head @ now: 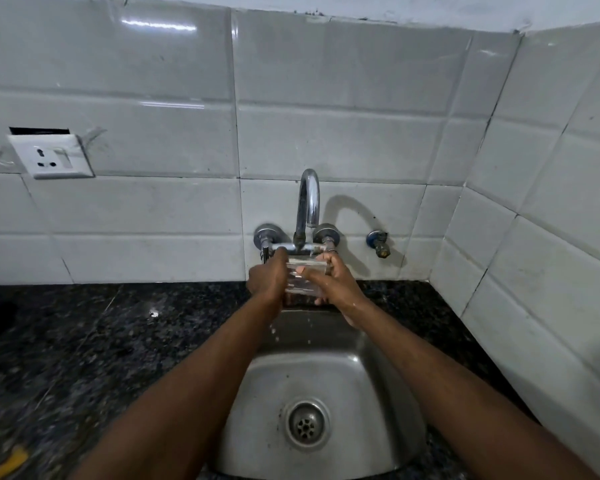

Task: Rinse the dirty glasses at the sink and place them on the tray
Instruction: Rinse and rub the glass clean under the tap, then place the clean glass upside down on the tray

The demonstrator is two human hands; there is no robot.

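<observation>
One glass [303,283] under one tap [309,199] over one sink [381,393] — left hand [265,282], right hand [338,288], each grip wrapped round it.

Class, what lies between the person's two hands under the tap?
A clear glass, held by the left hand and right hand, in the head view.

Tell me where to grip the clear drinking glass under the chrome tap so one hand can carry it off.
Wrap the clear drinking glass round its side wall, mid-height, from the left, as the left hand does. It stands roughly upright under the chrome tap, so a side hold should keep it level; the right hand could then release.
</observation>
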